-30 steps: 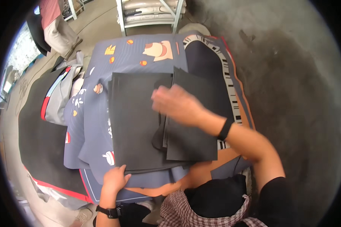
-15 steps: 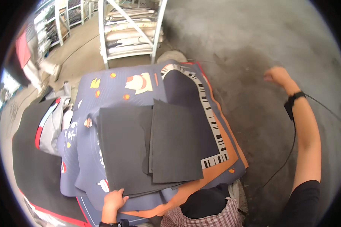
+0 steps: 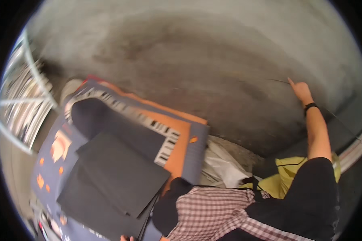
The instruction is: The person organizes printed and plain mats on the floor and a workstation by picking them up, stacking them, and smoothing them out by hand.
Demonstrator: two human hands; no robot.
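A stack of flat black square sheets (image 3: 116, 182), matte like foam or felt, lies fanned at about seven o'clock, on top of a blue printed mat with orange figures and a piano-key border (image 3: 165, 132). The upper sheets sit skewed to one another, corners not lined up, so the pile looks only roughly gathered; squaring it off seems to be what is left, as far as I can judge.

At the very bottom edge, near six o'clock, the fingertips of the left hand (image 3: 126, 238) just show at the near edge of the black stack, touching or just beside it. Too little of the hand is visible to tell how far it is closed or whether it grips anything.

The right hand (image 3: 299, 90) is well apart from the pile, stretched out toward two o'clock over the bare grey concrete floor (image 3: 197, 60). Its forefinger is raised, the other fingers loosely curled, and it holds nothing I can see. A black band circles the wrist.

Between the two, at five o'clock, lie a crumpled white plastic bag (image 3: 221, 164) and a yellow cloth (image 3: 287, 170). A metal rack of sheets (image 3: 20, 104) stands at nine o'clock.
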